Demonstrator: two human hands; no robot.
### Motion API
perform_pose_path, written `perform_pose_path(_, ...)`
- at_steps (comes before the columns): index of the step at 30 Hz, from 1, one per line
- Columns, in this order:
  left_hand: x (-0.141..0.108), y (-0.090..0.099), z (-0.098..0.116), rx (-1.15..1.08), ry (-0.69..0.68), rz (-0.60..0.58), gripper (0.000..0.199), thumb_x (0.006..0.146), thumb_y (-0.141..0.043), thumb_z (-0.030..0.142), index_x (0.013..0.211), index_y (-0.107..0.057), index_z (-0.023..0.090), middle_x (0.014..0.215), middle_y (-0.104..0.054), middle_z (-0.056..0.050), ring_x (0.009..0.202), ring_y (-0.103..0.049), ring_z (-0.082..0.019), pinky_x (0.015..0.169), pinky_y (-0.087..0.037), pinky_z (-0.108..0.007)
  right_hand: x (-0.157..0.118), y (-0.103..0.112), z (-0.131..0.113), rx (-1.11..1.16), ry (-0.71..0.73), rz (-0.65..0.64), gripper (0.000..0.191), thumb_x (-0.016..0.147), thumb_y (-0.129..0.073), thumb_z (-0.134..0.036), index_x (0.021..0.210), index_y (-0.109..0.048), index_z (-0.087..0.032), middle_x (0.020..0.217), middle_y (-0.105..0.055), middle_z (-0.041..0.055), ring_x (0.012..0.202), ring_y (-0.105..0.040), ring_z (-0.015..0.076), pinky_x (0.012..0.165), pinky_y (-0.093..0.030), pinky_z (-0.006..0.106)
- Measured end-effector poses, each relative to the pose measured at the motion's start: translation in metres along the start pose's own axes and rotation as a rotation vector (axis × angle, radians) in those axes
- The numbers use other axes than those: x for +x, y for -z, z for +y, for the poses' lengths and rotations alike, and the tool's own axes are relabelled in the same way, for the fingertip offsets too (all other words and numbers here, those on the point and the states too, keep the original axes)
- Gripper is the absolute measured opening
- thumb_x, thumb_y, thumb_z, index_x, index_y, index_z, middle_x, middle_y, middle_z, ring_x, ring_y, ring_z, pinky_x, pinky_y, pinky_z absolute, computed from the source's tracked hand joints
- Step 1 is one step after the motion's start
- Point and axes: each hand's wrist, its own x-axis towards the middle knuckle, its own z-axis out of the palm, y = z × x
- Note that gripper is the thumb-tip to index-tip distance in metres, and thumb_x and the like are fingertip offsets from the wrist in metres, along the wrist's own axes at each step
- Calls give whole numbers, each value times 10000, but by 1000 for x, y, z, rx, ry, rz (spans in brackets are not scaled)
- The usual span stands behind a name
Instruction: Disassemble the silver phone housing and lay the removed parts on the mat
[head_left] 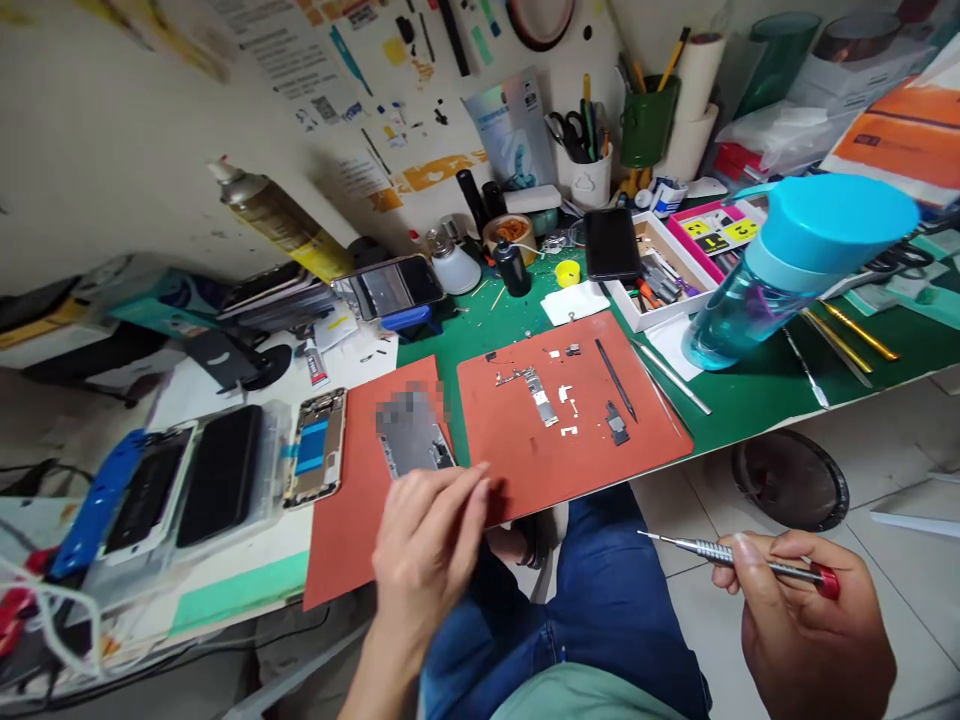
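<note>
left hand [427, 545]: palm down, fingers bunched pointing right, pinch can't tell, by gray phone panel [412, 440] on left red mat [352, 530] | right hand [817, 620]: well apart, closed round screwdriver [709, 548], tip left, beyond counter [739, 410] edge | circuit board [541, 395]: right red mat [517, 470]

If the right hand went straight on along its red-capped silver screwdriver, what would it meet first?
Likely the left hand, beyond the blue jeans; depth is unclear, so the screwdriver might catch the flat red mat holding small parts first.
</note>
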Motion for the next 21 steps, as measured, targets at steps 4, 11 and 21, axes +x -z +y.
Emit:
perform_pose_path(4,-27,34,-46,99,106,15,194,1030,-587,94,1125,-666,243,972,-738,-46,872,-677,-217,844,-504,-395,-7,-11,-3,-53,56,-55,437,822,-928,-462,1005,-611,-224,710,-781,20,524,-739,202,533,-623,294)
perform_pose_path(11,-55,52,-90,-29,248,-90,251,999,-733,288,1222,-628,242,1141,-749,-68,1081,-691,-253,991,-544,-436,-43,-59,-29,34,163,-94,379,804,-954,-357,988,-657,-210,720,-751,4,556,-723,187,551,-626,311)
perform_pose_path(21,-62,55,-93,-240,283,-214,415,1005,-727,366,1379,-600,241,1344,-706,-103,1346,-594,-289,1121,-523,-512,-74,-140,-64,-27,564,-414,340,848,-891,-213,1097,-659,-211,848,-727,-6,676,-765,196,620,-671,343)
